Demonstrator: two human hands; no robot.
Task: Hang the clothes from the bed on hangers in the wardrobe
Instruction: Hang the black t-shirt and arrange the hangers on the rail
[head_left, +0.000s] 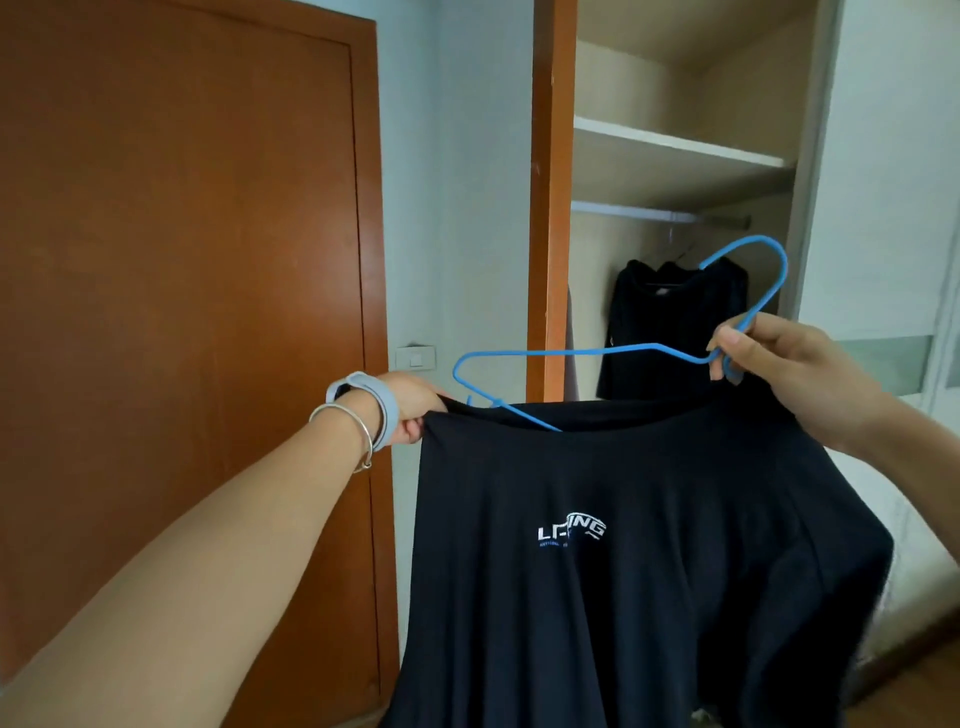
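Shirt (623, 545) of dark navy cloth with a small white logo on the chest hangs in front of the person, held up at its neckline, and the blue hanger (597, 352) is only partly inside it: one arm of the hanger goes down into the neck opening, while the other shoulder end sticks out on the left, above the cloth. The long axis of the hanger runs from left to right and rises toward the hook on the right. The right hand (779, 358) is closed around the neck of the hanger just below the hook, so it is the nearer hand to the wardrobe rail (634, 212), which lies beyond and above the hook. The left hand (415, 405) is clamped on the left edge of the neckline, just beside the free end of the hanger. I judge that this end must first go under the cloth. Another dark garment (670, 332) already hangs on the rail. A brown door (182, 260) stands at the left.
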